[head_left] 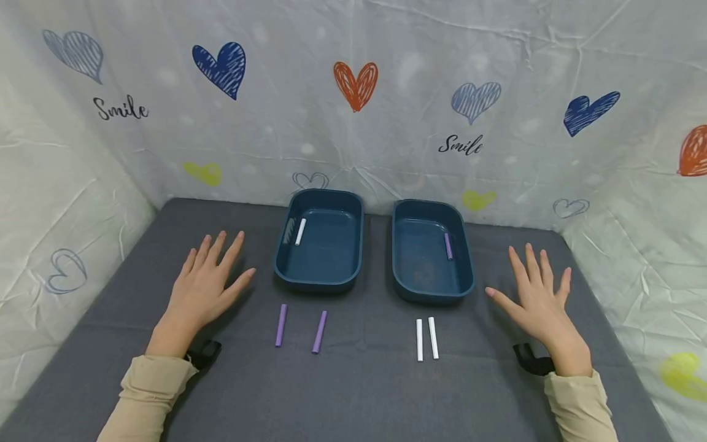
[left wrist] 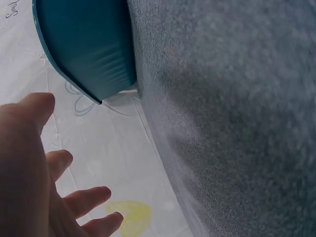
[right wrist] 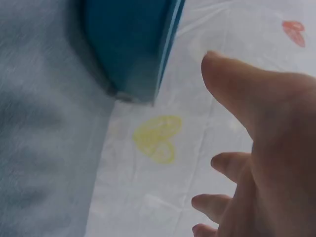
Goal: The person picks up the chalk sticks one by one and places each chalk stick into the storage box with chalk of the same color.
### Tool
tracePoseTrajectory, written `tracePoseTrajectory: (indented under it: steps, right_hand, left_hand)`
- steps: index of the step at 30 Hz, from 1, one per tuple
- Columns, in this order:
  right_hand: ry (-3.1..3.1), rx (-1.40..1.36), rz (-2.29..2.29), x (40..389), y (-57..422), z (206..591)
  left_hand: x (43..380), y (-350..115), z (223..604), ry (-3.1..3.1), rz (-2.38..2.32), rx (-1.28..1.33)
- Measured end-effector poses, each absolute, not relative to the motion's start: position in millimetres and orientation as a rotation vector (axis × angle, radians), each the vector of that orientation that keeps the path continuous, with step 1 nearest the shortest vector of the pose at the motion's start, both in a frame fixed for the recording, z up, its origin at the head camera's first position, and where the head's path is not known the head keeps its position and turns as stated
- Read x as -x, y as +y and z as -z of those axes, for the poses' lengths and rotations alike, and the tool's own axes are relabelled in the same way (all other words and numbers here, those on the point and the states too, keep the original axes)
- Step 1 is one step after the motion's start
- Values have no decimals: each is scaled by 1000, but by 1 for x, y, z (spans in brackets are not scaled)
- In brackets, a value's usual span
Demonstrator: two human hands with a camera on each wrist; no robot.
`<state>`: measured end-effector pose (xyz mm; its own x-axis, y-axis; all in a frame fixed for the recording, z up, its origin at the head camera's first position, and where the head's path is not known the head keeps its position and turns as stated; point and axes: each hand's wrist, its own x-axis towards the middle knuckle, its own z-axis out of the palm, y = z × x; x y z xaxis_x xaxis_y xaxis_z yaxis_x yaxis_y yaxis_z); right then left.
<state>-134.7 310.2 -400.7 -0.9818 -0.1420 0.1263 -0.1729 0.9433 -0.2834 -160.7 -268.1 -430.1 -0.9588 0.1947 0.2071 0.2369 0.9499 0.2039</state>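
Note:
My left hand (head_left: 203,290) is spread over the table to the left of the left blue tray (head_left: 319,283), holding nothing. On the other side, my right hand (head_left: 538,306) has its fingers spread beside the right blue tray (head_left: 434,296), also with nothing in it. Inside the left tray lies a white chalk stick (head_left: 301,232); a purple chalk stick (head_left: 448,246) leans in the right one. Two purple chalk sticks (head_left: 281,325) lie in front of the left tray. Two white chalk sticks (head_left: 419,339) lie side by side in front of the right tray.
A dark grey cloth covers the table (head_left: 364,393). White curtains (head_left: 409,123) printed with hearts and "Smile" hang behind it and along both sides. A narrow gap separates the two trays, which stand near the back edge.

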Motion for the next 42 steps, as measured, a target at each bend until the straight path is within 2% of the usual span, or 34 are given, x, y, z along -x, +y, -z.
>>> tracePoseTrajectory:
  steps: [42]
  right_hand:
    - [-2871, -539, -420, 117, 231, 396]
  left_hand:
    - [172, -217, 430, -2885, 318, 480]
